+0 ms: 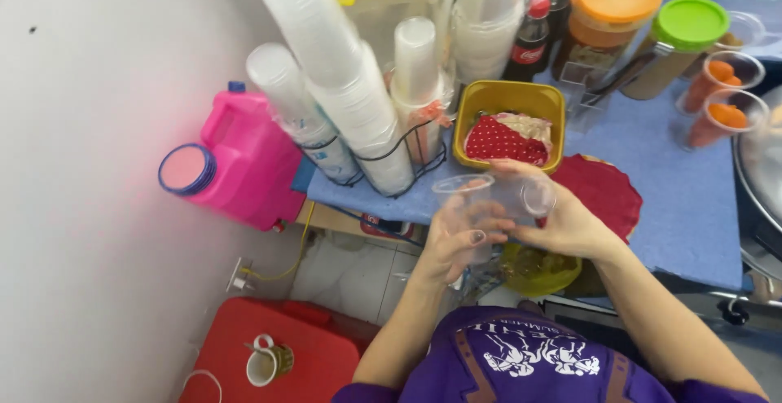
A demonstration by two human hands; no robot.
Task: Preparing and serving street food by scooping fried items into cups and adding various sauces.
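While both hands meet just in front of the yellow tub [511,98], the left hand [456,240] wraps curled fingers around a clear plastic cup [464,195], rim facing the tub. The right hand [562,224] grips a second clear cup [528,198], touching the first. Stacked cups [350,85] stand left of the tub in a wire rack.

Left hand [458,238] and right hand [562,222] together, fingers curled, forearms converging.

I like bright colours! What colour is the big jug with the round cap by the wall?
The jug is bright pink, seen in the head view.
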